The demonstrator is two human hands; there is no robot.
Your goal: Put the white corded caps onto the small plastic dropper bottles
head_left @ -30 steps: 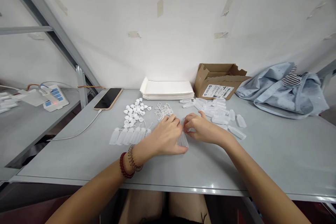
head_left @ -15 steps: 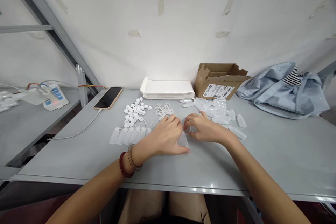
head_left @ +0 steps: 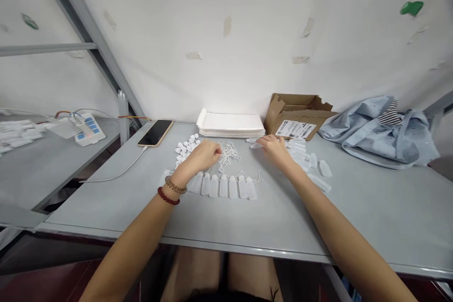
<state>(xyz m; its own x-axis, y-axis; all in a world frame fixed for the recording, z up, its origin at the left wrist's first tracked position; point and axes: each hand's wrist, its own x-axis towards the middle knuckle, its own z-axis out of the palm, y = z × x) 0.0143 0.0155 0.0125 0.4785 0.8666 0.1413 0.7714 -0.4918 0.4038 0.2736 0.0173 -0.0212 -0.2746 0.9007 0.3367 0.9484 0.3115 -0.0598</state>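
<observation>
My left hand (head_left: 204, 155) is closed, its curled fingers between the heap of small white caps (head_left: 182, 149) and the pile of white looped strings (head_left: 229, 155). What its fingertips hold, if anything, is hidden. My right hand (head_left: 274, 148) has its fingers bent over a small translucent plastic sleeve (head_left: 254, 145) at the left end of a pile of such sleeves (head_left: 298, 146). In front of my hands lies a row of several translucent sleeves with strings attached (head_left: 223, 187); my left wrist covers part of its left end.
A stack of white envelopes or sheets (head_left: 231, 125) and an open cardboard box (head_left: 295, 122) stand against the wall. A phone (head_left: 155, 133) on a charging cable lies left, near a power strip (head_left: 91, 131). A light blue cloth bag (head_left: 378, 132) lies right.
Both hands have left the right end of the row, uncovering the last sleeves. My left hand went up and left to the caps and strings; my right hand went forward to the loose sleeves.
</observation>
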